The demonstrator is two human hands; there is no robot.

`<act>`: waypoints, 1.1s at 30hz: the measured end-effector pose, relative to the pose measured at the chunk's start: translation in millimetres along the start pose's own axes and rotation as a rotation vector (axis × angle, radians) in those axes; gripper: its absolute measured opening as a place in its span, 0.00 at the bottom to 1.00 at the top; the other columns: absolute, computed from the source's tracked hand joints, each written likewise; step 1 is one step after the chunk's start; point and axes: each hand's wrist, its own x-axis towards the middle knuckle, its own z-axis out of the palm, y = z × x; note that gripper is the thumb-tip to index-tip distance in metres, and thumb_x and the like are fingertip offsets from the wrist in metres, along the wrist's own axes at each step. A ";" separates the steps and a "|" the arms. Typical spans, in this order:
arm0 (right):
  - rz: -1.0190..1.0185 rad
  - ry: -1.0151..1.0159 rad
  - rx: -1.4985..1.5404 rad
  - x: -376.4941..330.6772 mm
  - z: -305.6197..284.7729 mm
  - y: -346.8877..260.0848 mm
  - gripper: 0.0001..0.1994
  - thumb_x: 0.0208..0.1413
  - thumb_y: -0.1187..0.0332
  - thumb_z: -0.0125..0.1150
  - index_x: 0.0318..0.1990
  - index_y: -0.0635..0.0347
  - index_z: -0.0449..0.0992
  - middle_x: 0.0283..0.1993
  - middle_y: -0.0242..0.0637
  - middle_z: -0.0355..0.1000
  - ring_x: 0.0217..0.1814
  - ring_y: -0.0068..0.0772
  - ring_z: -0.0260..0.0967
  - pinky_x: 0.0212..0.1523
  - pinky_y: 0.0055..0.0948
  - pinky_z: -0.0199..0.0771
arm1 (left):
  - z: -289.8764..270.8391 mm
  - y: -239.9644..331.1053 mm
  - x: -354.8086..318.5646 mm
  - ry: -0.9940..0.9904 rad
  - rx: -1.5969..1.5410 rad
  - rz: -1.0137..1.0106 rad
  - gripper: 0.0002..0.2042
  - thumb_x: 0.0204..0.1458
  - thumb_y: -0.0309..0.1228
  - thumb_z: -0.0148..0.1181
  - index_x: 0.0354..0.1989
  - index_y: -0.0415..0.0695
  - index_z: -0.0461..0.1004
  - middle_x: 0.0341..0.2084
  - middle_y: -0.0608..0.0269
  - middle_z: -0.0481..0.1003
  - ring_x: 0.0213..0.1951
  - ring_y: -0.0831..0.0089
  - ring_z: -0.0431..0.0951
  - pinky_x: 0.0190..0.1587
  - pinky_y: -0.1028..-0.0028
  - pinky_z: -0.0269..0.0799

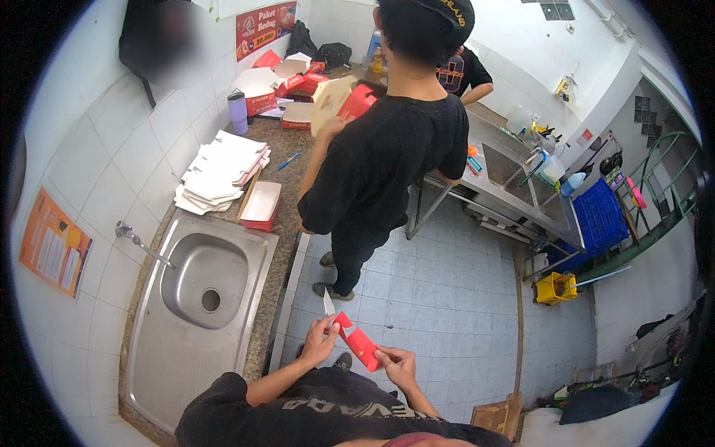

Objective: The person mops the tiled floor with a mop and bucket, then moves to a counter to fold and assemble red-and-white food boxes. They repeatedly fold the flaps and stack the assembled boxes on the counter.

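Note:
In front of my body I hold up a small red carton (361, 348) with a white flap standing out at its far end, partly folded. My left hand (320, 341) pinches the carton near that flap. The fingers of my right hand (397, 366) are closed on its lower right end. Both hands are over the floor, just right of the counter edge. Nearest on the counter is an open red-and-white box (261, 205), beside a stack of flat white carton blanks (216, 171).
A steel sink (205, 298) is on my left. Ahead, a person in black (387, 156) stands at the counter holding a box; another person (465, 74) is behind. Red boxes (257, 100) and a purple tumbler (237, 113) stand farther back. A yellow mop bucket (555, 287) is at right.

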 end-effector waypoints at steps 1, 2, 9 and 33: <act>-0.020 0.001 -0.022 1.1 2.1 -0.3 0.10 0.57 0.71 0.68 0.42 0.69 0.83 0.33 0.38 0.81 0.33 0.21 0.75 0.35 0.24 0.77 | -2.4 -2.9 1.3 -0.015 -0.013 0.007 0.22 0.62 0.42 0.56 0.58 0.40 0.72 0.38 0.54 0.70 0.38 0.70 0.77 0.37 0.74 0.79; -0.034 0.002 -0.040 0.4 5.4 -0.6 0.10 0.57 0.71 0.67 0.42 0.69 0.83 0.33 0.38 0.81 0.32 0.21 0.75 0.34 0.24 0.77 | -6.2 -7.5 1.8 -0.032 -0.022 0.010 0.21 0.62 0.41 0.58 0.57 0.39 0.73 0.38 0.55 0.71 0.38 0.71 0.77 0.37 0.75 0.79; 0.078 -0.098 -0.035 -0.8 19.8 -11.2 0.10 0.57 0.72 0.67 0.42 0.69 0.83 0.31 0.37 0.80 0.29 0.21 0.74 0.31 0.23 0.77 | -49.7 13.4 14.9 -0.420 -0.636 0.148 0.13 0.54 0.30 0.68 0.47 0.44 0.80 0.33 0.66 0.69 0.36 0.74 0.73 0.42 0.74 0.73; 0.017 -0.071 0.033 -34.9 -64.2 -41.4 0.13 0.57 0.67 0.68 0.43 0.69 0.83 0.34 0.40 0.81 0.31 0.21 0.75 0.34 0.25 0.77 | 11.7 124.5 -2.1 -0.451 0.077 0.722 0.14 0.50 0.34 0.71 0.38 0.38 0.78 0.30 0.60 0.64 0.30 0.69 0.68 0.33 0.70 0.67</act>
